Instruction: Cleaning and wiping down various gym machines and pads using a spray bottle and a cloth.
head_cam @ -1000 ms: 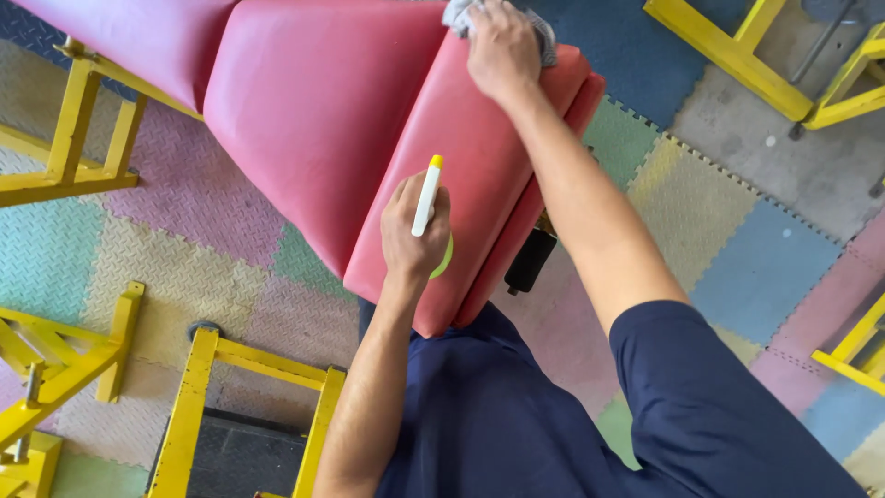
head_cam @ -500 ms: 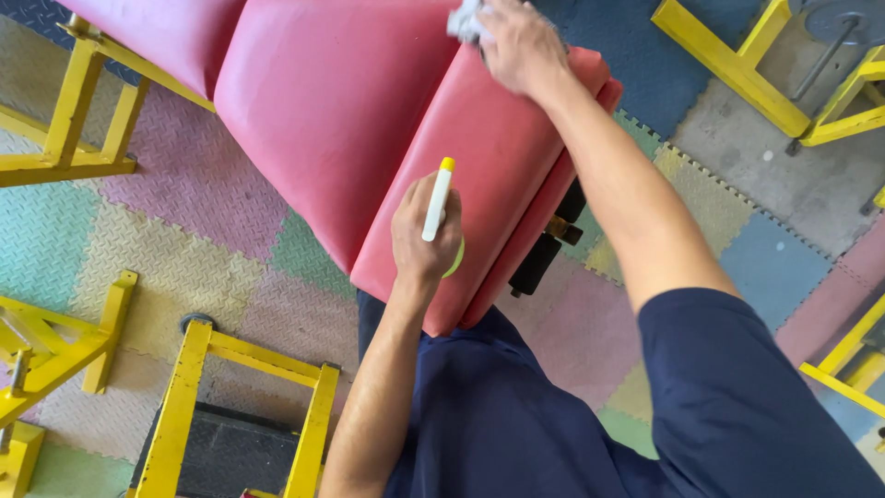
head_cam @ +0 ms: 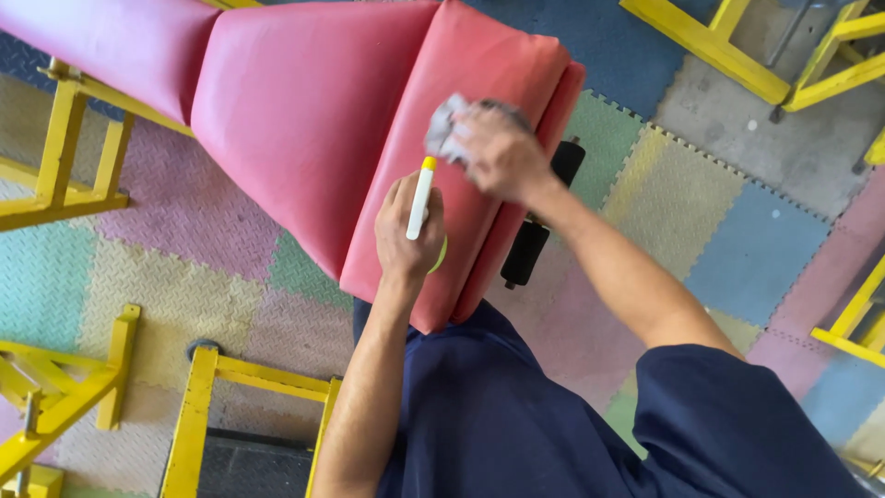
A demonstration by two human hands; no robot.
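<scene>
Seen from above, a person in a dark blue shirt leans over a red padded seat (head_cam: 479,83), the near section of a long gym bench whose red back pad (head_cam: 295,111) stretches away to the left hand's far left.

The right hand (head_cam: 493,152) is closed around a crumpled grey cloth (head_cam: 442,124), pressing it flat on the seat pad. Half a second ago this hand and cloth were at the far end of the pad, at the top edge of the view; now they have come back toward the body, about halfway down the pad, and sit just beyond and to the right of the left hand, nearly touching the bottle's tip. The cloth bunches out past the fingers on the side toward the left hand.

The left hand (head_cam: 408,231) is wrapped tightly around a spray bottle (head_cam: 421,198) with a white neck and yellow tip, a bit of green body showing under the palm. It rests on the near part of the seat pad, much where it was before, the yellow tip pointing away from the body.

To the right of the right hand, below the pad's edge, a black roller (head_cam: 530,249) sticks out. Yellow steel frames (head_cam: 198,406) stand on coloured foam floor mats (head_cam: 728,240) on both sides.
</scene>
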